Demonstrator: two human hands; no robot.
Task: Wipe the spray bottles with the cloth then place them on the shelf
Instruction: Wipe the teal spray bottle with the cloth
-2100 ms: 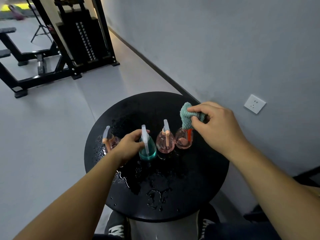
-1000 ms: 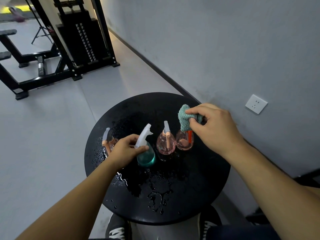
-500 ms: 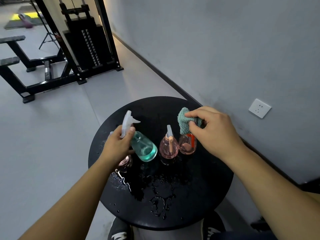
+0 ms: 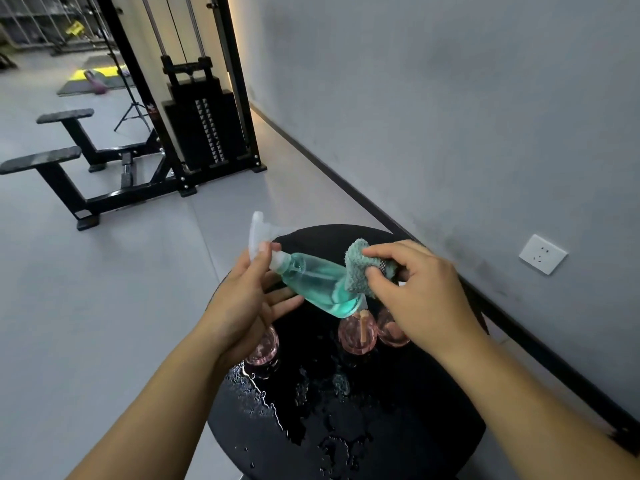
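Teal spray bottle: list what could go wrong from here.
1. The left hand holds the teal spray bottle only at its neck and white trigger, tilted over the table; pressure from the cloth in the right hand might twist it loose or fire the trigger.
2. If it drops, it would likely hit the pink spray bottles standing beneath.
3. The round black table carries water puddles, so a wiped bottle set back down gets wet again.

The spray bottle [image 4: 320, 285] holds teal liquid under a translucent white spray head [image 4: 259, 233]. Touching it, the cloth [image 4: 360, 268] is a fuzzy grey-green with a black-and-white checked patch. Below the bottle stand three pink bottles [image 4: 356, 332] on a glossy black table [image 4: 346, 427]. Beyond the table, the wall [image 4: 450, 98] is grey, with a white socket [image 4: 542, 254].
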